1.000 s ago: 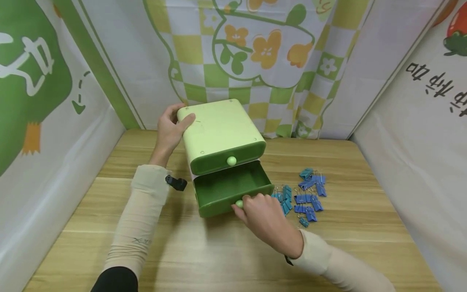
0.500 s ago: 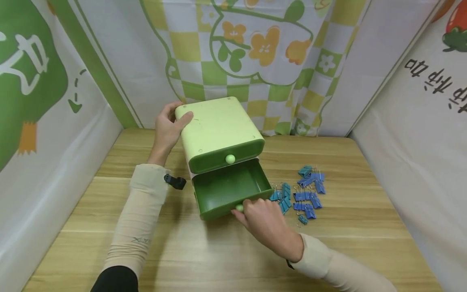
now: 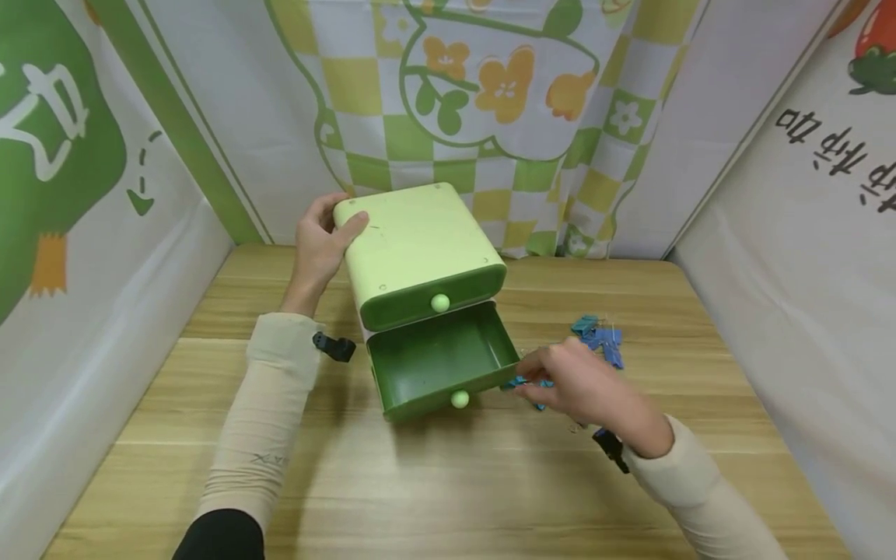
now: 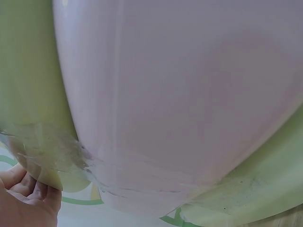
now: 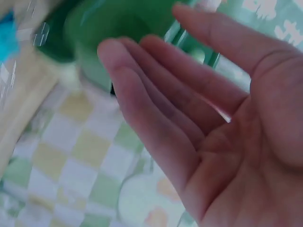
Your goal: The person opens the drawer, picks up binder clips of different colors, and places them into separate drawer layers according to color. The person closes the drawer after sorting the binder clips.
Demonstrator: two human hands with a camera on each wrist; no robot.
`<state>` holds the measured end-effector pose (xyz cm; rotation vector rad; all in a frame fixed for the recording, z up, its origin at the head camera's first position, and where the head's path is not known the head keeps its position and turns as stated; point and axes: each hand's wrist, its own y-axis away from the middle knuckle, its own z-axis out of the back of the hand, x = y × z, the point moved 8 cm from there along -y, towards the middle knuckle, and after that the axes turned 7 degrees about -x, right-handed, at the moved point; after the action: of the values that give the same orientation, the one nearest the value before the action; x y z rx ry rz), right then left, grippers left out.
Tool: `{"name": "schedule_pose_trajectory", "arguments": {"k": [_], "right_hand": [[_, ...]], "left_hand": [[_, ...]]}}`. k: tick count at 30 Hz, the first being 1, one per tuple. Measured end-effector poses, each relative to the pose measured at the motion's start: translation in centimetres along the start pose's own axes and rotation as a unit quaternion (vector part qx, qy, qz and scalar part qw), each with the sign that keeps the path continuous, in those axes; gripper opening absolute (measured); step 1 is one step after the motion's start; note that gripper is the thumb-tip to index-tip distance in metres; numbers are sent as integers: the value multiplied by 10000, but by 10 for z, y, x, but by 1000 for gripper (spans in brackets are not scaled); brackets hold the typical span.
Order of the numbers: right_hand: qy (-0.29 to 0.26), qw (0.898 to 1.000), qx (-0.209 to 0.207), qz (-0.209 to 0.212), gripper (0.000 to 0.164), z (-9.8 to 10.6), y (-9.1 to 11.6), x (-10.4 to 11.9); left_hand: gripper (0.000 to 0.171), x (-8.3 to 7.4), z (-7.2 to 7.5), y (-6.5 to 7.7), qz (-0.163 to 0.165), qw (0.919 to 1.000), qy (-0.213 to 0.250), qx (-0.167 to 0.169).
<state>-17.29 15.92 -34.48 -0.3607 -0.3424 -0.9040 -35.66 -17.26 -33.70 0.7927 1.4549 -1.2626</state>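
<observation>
Gripping the pale green cabinet (image 3: 420,241) by its far left corner, the left hand (image 3: 318,245) lays its thumb on the top and bends its fingers around the edge; the cabinet stands on the tabletop (image 3: 455,490), to the right of this hand. The right hand (image 3: 584,385) is released, with loosely extended fingers. Just left of its fingertips is the lower drawer (image 3: 441,350), which stands out of the cabinet; I cannot tell if they touch. The drawer's round knob (image 3: 460,399) is also left of this hand, slightly nearer to the person. Teal clips (image 3: 542,398) lie partly hidden under the right fingers, and blue clips (image 3: 610,337) lie just beyond this hand.
</observation>
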Motion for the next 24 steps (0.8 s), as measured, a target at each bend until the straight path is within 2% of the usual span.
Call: {"name": "schedule_pose_trajectory", "arguments": {"k": [3,7,10,16,21,24], "right_hand": [[-61,9998,148,-75,13,11,-3,-17],[2,9990,342,-287,20,14,-7,-36],[72,9979,464,-440,24,10,-12,-47],[281,9967,598,-467,30,-6,-32,-68],[473,9968,581,-277,32,-19,-49,-86],[570,9961,668,0,25,-26,-59,-90]], "left_hand": [[58,0,1,-1,7,10000,21,-5],[59,0,0,0,15,10000,-16,17],[59,-1,0,0,12,10000,-29,22],[60,-2,1,-1,-9,10000,-32,13],[63,-2,0,0,32,9999,-96,62],[63,-1,0,1,50,9999,-128,68]]}}
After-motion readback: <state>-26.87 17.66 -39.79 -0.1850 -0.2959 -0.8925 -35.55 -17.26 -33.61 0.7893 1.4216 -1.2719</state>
